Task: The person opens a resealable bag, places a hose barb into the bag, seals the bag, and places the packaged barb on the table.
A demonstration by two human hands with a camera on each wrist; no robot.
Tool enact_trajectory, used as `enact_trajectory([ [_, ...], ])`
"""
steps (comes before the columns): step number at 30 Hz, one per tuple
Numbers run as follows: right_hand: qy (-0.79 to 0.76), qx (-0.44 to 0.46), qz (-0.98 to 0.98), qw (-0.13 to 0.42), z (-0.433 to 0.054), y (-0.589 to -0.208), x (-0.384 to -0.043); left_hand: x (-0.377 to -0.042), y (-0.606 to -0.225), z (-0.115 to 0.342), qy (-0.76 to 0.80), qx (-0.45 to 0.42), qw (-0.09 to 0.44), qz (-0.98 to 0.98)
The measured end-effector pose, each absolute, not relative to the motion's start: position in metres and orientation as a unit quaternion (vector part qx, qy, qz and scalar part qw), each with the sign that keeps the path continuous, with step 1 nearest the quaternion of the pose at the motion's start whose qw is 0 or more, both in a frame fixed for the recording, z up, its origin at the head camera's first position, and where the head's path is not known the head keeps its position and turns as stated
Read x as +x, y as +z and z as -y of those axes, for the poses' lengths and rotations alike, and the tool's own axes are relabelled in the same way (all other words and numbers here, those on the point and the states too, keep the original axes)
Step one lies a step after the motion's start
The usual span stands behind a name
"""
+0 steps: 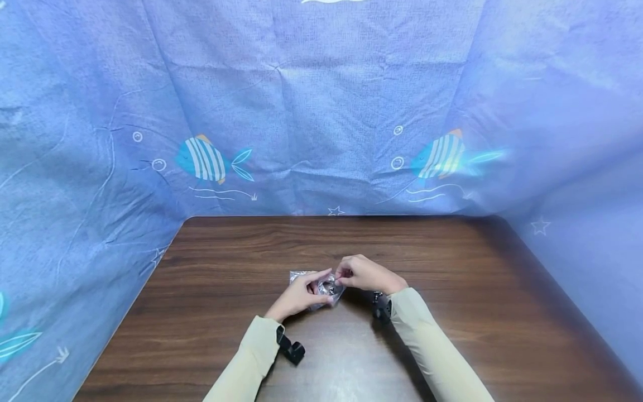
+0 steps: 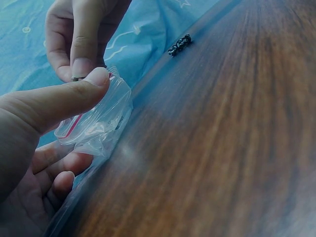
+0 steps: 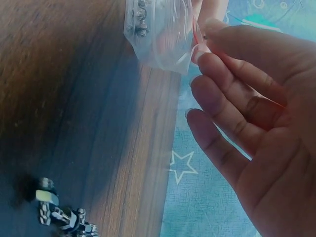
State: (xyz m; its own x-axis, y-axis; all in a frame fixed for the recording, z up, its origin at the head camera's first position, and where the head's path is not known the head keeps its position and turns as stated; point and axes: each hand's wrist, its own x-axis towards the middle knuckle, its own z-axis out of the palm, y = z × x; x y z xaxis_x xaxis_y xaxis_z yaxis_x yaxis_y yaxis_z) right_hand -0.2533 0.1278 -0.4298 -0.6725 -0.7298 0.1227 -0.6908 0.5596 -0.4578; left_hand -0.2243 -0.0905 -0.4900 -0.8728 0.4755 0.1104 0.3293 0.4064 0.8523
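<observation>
So the bag point(image 3: 160, 52) is a little clear zip one, and it's up between the two hands over the middle of the table point(image 1: 226, 268). The left hand point(image 1: 296, 296) has it, thumb across at the mouth and the other fingers curled in underneath, with a fairly wide gap between thumb and index. My guess is that grip props the mouth apart and gives the other side a clear way in. The right hand point(image 1: 369, 274) is narrow at the tips: thumb and index pinch a tiny dark bit point(image 3: 205, 37) right by the mouth, too small to say what it is, while the other fingers fan out, probably so they don't block anything. As for direction, the mouth with its red strip point(image 2: 74, 126) faces up, off the tabletop, and the closed end hangs down. The long axis is hard to call because the plastic's so crumpled. Some shiny parts point(image 3: 142, 22) sit low in there, which makes sense with the mouth up. More shiny pieces point(image 3: 46, 215) lie on the wood near the right wrist, and some loose plastic point(image 1: 298, 274) lies just beyond the left hand.
</observation>
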Motion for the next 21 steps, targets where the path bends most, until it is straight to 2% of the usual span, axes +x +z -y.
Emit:
enact_trajectory([
  [21,-0.233,-0.390,-0.889,0.055,-0.140,-0.425,-0.254,-0.225,-0.488,0.091,0.484,0.230,0.084,-0.840],
])
